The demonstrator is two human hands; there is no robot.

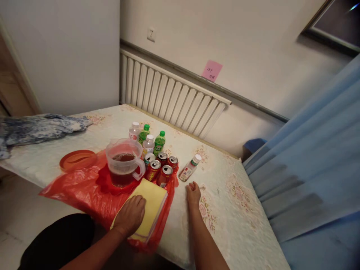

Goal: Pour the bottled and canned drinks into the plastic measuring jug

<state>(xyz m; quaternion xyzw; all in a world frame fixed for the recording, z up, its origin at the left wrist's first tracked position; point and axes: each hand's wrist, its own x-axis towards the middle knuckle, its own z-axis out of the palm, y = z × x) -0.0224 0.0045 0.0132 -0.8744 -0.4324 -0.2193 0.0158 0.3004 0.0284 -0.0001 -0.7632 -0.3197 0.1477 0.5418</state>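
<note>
My left hand [131, 214] rests on top of a folded yellow cloth [153, 195], its fingers lying against the fabric. On the tabletop my right hand [193, 193] is loosely closed, with nothing visible in it. Just beyond it stands a clear bottle with a white cap [190, 167], apart from the other drinks. A clear plastic pitcher [123, 159] of dark brown liquid sits on a red scalloped dish [104, 180]. Beside its handle several opened drink cans [153, 170] are grouped, with green-capped bottles [160, 143] and white-capped bottles [134, 131] behind them.
A red plastic bag [81, 191] is spread under the pitcher and cloth. A round red lid [77, 160] lies left of the pitcher. Patterned fabric [42, 129] covers the table's far left. Behind are a radiator [168, 93] and, rightward, a blue curtain [309, 157].
</note>
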